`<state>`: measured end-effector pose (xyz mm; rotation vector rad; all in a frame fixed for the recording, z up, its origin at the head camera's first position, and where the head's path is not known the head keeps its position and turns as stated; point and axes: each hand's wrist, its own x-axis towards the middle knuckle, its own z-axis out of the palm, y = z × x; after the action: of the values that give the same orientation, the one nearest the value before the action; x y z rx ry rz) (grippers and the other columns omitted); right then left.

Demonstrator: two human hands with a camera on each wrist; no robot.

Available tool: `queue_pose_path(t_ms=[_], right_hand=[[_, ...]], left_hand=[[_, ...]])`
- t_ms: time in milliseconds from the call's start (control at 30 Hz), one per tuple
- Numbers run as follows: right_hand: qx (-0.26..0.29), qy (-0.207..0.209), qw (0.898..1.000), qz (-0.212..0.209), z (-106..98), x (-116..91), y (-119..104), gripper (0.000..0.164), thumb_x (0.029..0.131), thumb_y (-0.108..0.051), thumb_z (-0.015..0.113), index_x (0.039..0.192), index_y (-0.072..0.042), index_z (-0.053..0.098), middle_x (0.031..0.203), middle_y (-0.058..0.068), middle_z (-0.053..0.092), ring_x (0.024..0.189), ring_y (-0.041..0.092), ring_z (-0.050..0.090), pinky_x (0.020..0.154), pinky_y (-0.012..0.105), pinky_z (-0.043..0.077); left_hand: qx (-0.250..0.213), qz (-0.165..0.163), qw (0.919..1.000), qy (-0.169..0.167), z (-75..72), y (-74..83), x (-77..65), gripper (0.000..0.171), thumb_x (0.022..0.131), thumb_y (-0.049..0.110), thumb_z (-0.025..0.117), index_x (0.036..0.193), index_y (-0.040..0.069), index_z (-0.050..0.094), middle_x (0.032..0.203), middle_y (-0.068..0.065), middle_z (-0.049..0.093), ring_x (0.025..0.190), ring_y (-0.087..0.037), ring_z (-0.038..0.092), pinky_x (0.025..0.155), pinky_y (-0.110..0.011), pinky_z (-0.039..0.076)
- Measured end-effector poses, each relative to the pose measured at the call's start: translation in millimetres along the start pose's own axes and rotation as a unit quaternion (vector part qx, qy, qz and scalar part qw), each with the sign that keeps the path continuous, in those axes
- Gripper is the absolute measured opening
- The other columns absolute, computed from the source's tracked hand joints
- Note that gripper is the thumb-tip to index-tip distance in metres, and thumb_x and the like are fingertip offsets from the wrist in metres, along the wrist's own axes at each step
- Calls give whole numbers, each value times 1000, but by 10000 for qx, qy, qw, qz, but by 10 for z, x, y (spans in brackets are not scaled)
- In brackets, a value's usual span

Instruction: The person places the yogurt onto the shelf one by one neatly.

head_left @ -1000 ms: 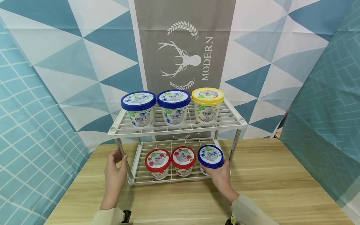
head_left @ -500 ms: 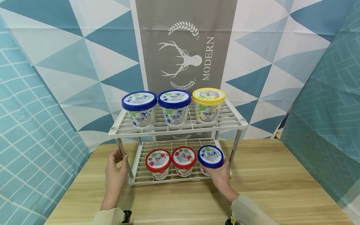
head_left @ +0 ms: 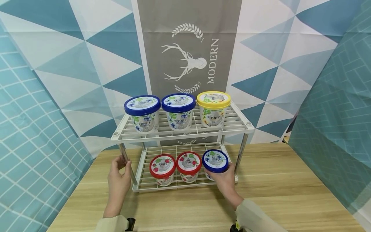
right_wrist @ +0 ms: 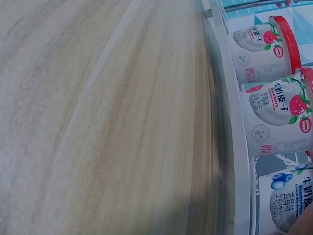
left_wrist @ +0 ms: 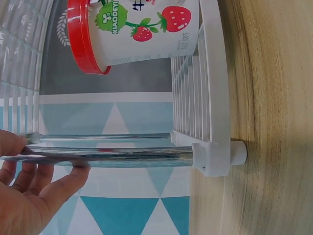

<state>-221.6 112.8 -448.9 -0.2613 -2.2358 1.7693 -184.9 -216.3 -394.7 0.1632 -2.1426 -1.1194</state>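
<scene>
My left hand (head_left: 118,175) grips the front left metal post (left_wrist: 122,155) of a two-tier white rack (head_left: 185,137); in the left wrist view its thumb lies over the post and the fingers behind. On the lower shelf, at the right, a blue-lidded blueberry tub (head_left: 215,160) stands with my right hand (head_left: 225,180) holding its right and front side. That hand hides much of the tub's body. Left of it are two red-lidded strawberry tubs, one in the middle (head_left: 189,163) and one farther left (head_left: 162,166).
The upper shelf carries two blue-lidded tubs, one left (head_left: 142,112) and one central (head_left: 178,109), plus a yellow-lidded tub (head_left: 213,108) at the right. The rack stands on a wooden table (head_left: 275,183), before a patterned wall cloth (head_left: 185,19).
My right hand and the blue-lidded tub on the lower shelf have shifted slightly left, closer to the middle strawberry tub. My left hand stays on the post.
</scene>
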Motion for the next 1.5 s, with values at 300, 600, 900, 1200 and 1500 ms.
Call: queue_pose_path(t_ms=[300, 600, 900, 1200, 1500], right_hand=[[-40, 12, 10000, -19, 28, 9, 35, 98, 62, -23, 88, 133, 4, 25, 132, 25, 41, 125, 40, 42, 105, 53, 35], [-107, 46, 9999, -55, 28, -2, 17, 98, 62, -23, 87, 133, 5, 25, 132, 27, 41, 125, 41, 42, 105, 54, 35], [-236, 59, 9997, -11, 23, -8, 18, 98, 63, -25, 87, 133, 5, 25, 132, 27, 41, 125, 42, 42, 105, 54, 35], [-95, 93, 9998, -122, 27, -5, 42, 97, 62, -24, 87, 132, 5, 26, 132, 26, 42, 125, 40, 43, 105, 53, 35], [-300, -263, 9981, -480, -39, 2, 73, 96, 64, -23, 87, 136, 3, 29, 133, 23, 44, 124, 39, 44, 104, 55, 36]], left_hand=[[-51, -10, 10000, 4, -7, 3, -25, 27, 94, 8, 55, 117, -3, 48, 103, -18, 61, 98, -34, 59, 65, 1, 35], [28, -50, 10000, 29, 6, -35, -33, 26, 94, 10, 54, 117, -2, 48, 103, -14, 61, 97, -29, 59, 64, 2, 36], [50, -39, 10000, 5, 11, -32, -33, 26, 94, 10, 54, 117, -2, 48, 102, -15, 60, 99, -32, 60, 66, 3, 32], [-27, -36, 10000, -20, 9, -15, -20, 26, 94, 9, 54, 117, -2, 48, 104, -16, 61, 98, -28, 59, 64, 3, 34], [17, 2, 10000, -6, 8, -14, -3, 26, 94, 8, 55, 117, -2, 48, 104, -15, 62, 96, -24, 58, 64, 3, 34]])
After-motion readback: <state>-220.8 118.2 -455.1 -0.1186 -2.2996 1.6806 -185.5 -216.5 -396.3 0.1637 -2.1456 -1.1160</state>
